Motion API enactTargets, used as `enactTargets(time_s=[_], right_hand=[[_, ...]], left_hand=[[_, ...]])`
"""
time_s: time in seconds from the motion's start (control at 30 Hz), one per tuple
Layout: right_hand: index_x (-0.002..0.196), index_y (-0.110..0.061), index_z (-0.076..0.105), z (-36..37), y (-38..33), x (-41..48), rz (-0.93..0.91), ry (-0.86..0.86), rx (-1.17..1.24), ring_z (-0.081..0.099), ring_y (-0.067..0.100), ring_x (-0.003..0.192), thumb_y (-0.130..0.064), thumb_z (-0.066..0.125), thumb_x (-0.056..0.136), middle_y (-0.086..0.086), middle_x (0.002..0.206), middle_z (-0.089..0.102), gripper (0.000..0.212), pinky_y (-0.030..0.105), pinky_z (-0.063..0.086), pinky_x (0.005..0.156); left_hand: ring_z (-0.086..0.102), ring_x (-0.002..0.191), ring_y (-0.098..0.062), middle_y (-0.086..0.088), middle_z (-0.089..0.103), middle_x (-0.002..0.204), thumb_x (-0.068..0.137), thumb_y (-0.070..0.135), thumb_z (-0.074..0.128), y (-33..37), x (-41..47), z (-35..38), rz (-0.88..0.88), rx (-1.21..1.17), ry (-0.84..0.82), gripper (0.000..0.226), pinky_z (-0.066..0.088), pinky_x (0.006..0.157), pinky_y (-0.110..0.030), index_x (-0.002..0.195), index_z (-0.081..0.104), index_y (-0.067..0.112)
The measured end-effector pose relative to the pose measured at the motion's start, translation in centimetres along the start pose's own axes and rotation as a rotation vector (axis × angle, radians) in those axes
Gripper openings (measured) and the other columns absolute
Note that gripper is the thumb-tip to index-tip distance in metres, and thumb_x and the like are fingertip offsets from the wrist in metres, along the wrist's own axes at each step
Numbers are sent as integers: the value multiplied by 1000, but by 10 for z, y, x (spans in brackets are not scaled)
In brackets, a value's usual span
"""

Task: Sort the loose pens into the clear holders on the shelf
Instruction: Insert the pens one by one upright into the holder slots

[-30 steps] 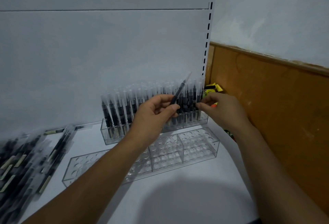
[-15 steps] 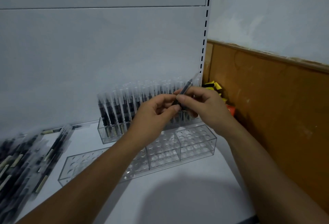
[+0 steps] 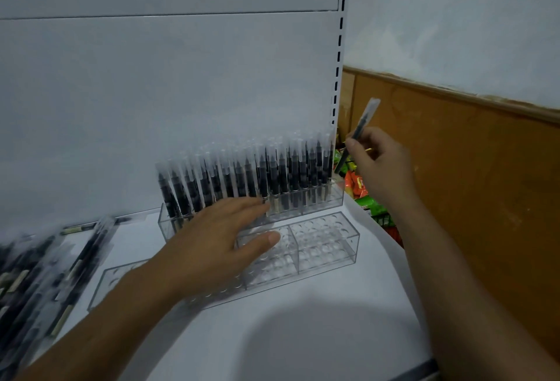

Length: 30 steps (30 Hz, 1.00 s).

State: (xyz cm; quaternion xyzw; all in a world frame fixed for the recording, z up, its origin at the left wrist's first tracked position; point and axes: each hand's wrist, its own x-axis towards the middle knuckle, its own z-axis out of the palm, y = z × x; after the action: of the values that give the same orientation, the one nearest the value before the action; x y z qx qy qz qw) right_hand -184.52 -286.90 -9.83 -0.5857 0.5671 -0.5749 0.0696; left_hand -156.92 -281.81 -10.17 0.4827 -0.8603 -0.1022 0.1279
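Note:
My right hand (image 3: 380,165) pinches a black pen in a clear sleeve (image 3: 365,118), held tilted above and to the right of the rear clear holder (image 3: 335,199), which is packed with several upright black pens (image 3: 242,174). My left hand (image 3: 218,238) hovers with fingers spread and straight over the front clear holder (image 3: 327,247); the holes I can see in that holder are empty. A pile of loose sleeved pens (image 3: 33,277) lies blurred at the left on the white shelf (image 3: 303,335).
The white slotted upright (image 3: 339,62) rises just behind the rear holder. Beyond the shelf's right edge lie colourful snack packets (image 3: 360,189) against a brown wooden panel (image 3: 485,183). A single pen (image 3: 78,227) rests by the back panel.
The pen passed from my left hand to my right, which carried it up and to the right. My left hand opened and dropped over the front holder.

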Motion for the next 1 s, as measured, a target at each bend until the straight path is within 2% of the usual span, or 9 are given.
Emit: enactTargets(time_s=[0.13, 0.27, 0.4, 0.5, 0.67, 0.83, 0.93, 1.0], right_hand=[[99, -24, 66, 7, 11, -2, -2, -101, -141, 57, 5, 73, -34, 59, 95, -19, 77, 60, 13, 27, 44, 60], [104, -20, 68, 12, 15, -5, 26, -237, -260, 59, 12, 78, -33, 62, 93, -8, 90, 67, 18, 37, 53, 74], [104, -23, 62, 14, 14, -4, 71, -196, -286, 64, 18, 81, -33, 66, 91, -10, 87, 66, 18, 46, 56, 75], [94, -26, 61, 14, 14, -4, 70, -197, -305, 62, 17, 82, -34, 69, 88, -11, 85, 65, 13, 43, 55, 73], [88, -25, 61, 15, 15, -4, 90, -205, -279, 60, 17, 81, -33, 70, 87, -7, 86, 65, 12, 33, 50, 68], [89, -26, 62, 11, 15, -3, 95, -215, -292, 58, 13, 79, -33, 70, 87, -7, 87, 65, 11, 31, 49, 65], [93, -28, 64, 4, 11, -3, 93, -242, -361, 54, 4, 74, -39, 69, 87, -14, 85, 62, 14, 26, 43, 59], [94, -31, 61, -2, 5, -3, 101, -277, -440, 55, 4, 72, -45, 67, 88, -15, 84, 59, 16, 27, 44, 59]], left_hand=[[16, 141, 3, 28, 19, 154, 78, 80, 21, -1, 1, 1, -24, 0, -19, 77, 18, 117, -32, 147, 27, 47], [18, 138, 5, 28, 21, 153, 77, 81, 20, 0, 1, 1, -21, -4, -15, 77, 19, 114, -30, 145, 32, 46], [20, 138, 4, 28, 22, 153, 76, 81, 20, -1, 1, 2, -27, -4, -8, 77, 21, 114, -32, 143, 35, 47], [20, 139, 3, 27, 21, 154, 76, 82, 20, -1, 2, 2, -30, -3, -13, 77, 22, 115, -34, 142, 36, 47], [21, 138, 3, 27, 24, 153, 79, 86, 19, -4, 3, 4, -7, 13, -2, 76, 22, 113, -32, 141, 39, 47], [28, 133, 0, 21, 36, 148, 81, 82, 20, 0, 12, 8, 28, 49, 60, 74, 28, 111, -34, 138, 46, 41], [31, 129, -3, 18, 41, 144, 84, 80, 24, 8, 21, 10, 35, 72, 85, 72, 31, 110, -37, 137, 48, 38], [32, 128, -4, 16, 42, 143, 87, 75, 27, 9, 25, 10, 35, 94, 90, 67, 30, 107, -35, 136, 49, 36]])
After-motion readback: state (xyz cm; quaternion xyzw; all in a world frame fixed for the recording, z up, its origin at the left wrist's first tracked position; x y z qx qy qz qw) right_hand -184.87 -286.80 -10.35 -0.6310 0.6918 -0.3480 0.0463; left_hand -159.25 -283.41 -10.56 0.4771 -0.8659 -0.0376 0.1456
